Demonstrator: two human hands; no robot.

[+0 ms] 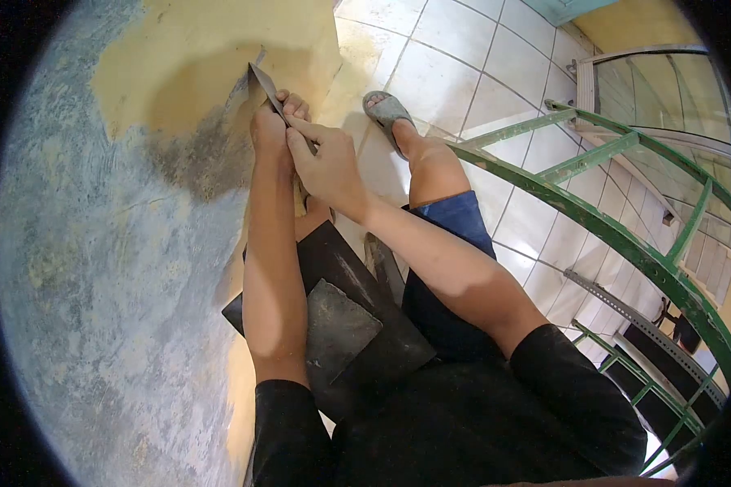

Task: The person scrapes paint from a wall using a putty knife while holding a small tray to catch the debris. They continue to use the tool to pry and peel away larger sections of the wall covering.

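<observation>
A putty knife [266, 84] with a thin metal blade is held in front of the wall [130, 235], its tip pointing up and left. My right hand [330, 166] is closed on its lower end, thumb and index finger pinched along it. Curled fingers of my left hand [272, 130] meet the blade from the other side, partly hidden behind it. Blotchy blue-grey covers much of the wall, with a yellow patch [154, 73] at the top. Shadows of both hands fall across that patch and a darker rough area [199, 154].
Below my forearms lies a dark flat panel [398, 337] bearing a grey square piece [341, 325]. A green metal ladder-like frame [581, 207] leans across the right side. My sandalled foot [388, 112] rests on white floor tiles [439, 61]. Glass panes [650, 89] stand at the upper right.
</observation>
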